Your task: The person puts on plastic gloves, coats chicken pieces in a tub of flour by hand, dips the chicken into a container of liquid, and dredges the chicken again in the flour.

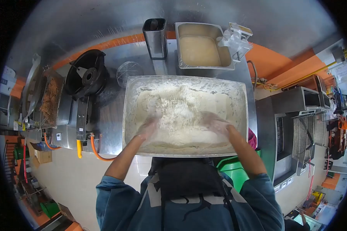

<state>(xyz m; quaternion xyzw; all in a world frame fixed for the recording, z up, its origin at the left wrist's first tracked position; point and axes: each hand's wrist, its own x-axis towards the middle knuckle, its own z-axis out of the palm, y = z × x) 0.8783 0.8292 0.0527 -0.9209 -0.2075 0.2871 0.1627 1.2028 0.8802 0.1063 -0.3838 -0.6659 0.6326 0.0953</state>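
Note:
A large rectangular tub (185, 155) of white, flour-like powder (181, 136) stands on the steel table in front of me. My left hand (149, 125) is inside its left half, coated in the powder and blurred. On the other side my right hand (216, 123) reaches in, also whitened and smeared by motion. Between the two hands lies a loose, lumpy heap (175, 109), its surface blurred as if stirred up. Whether either hand has anything in its fingers does not show.
Behind the tub are a deep steel pan (184, 64) with pale contents, a tall metal canister (155, 42) and a wire strainer (129, 73). A black round burner (86, 75) and a wire basket of fried food (50, 100) are at left. A green bin (235, 173) stands below right.

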